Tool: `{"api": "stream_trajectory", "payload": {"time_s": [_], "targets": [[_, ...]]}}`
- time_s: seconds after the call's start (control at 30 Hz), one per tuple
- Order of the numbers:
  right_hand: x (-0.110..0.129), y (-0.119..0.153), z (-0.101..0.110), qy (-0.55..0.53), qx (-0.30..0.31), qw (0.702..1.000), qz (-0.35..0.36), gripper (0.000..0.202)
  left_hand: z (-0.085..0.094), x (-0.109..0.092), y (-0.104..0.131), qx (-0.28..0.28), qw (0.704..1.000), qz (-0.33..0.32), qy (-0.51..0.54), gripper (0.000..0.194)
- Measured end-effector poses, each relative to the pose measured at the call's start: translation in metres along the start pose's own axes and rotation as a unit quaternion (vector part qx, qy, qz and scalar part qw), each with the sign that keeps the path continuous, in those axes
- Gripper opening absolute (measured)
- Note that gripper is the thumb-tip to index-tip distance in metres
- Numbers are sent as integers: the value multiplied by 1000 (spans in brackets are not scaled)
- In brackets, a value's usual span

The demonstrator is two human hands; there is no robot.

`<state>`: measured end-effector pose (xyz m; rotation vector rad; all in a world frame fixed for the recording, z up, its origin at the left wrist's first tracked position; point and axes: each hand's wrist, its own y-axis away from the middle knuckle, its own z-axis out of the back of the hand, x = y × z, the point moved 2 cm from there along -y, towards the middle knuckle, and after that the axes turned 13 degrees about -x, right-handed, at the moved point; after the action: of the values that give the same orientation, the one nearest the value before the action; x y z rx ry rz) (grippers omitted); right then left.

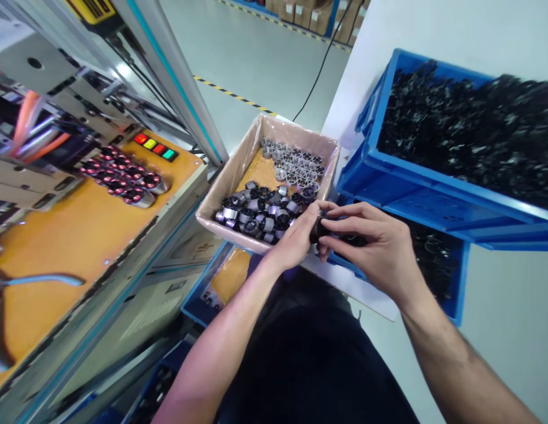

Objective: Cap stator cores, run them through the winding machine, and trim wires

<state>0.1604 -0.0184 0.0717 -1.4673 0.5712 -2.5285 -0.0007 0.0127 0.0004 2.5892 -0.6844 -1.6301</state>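
Note:
My left hand [299, 237] and my right hand [376, 242] meet over the near right edge of a cardboard box [225, 176]. Between them is a small dark round part [318, 229], gripped by the fingers of both; its far side is hidden. The box, lined with clear plastic, has silver metal rings [296, 162] standing in rows at its far end. Closer to me lies a loose heap of silver-and-black cylindrical parts [256, 209], just left of my left hand. Under my right hand is a lower blue bin [460, 288] containing black parts.
A larger blue bin [433, 174] full of black plastic pieces stands to the right. At left, an orange machine table [48, 247] bears reddish-topped metal cylinders [124, 174], coloured buttons [155, 147] and pliers [0, 318]. A metal frame post [177, 76] rises beside it.

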Motion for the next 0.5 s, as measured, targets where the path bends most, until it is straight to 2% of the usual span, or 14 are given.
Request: {"api": "stream_trajectory", "payload": {"time_s": [0.1, 0.17, 0.23, 0.3, 0.33, 0.4, 0.5], "targets": [[3, -9, 14, -26, 46, 998, -21, 20, 2, -3, 2, 17, 1000, -15, -14, 65], [5, -26, 33, -14, 63, 998, -27, 18, 4, -3, 0, 13, 998, -51, -20, 69], [4, -54, 59, 61, 16, 998, 0, 13, 7, -3, -4, -8, 995, -101, -2, 78], [-2, -89, 84, 166, -47, 984, 44, 9, 8, -3, -7, -32, 991, -129, 27, 82], [-9, -108, 93, 213, -54, 974, 58, 10, 8, -3, -8, -41, 990, -130, 35, 82], [-27, -141, 103, 303, -16, 952, 49, 15, 6, -3, -9, -47, 992, -113, 26, 76], [-55, -171, 100, 397, 60, 916, 1, 15, 4, -4, -7, -69, 991, -116, -22, 70]]}}
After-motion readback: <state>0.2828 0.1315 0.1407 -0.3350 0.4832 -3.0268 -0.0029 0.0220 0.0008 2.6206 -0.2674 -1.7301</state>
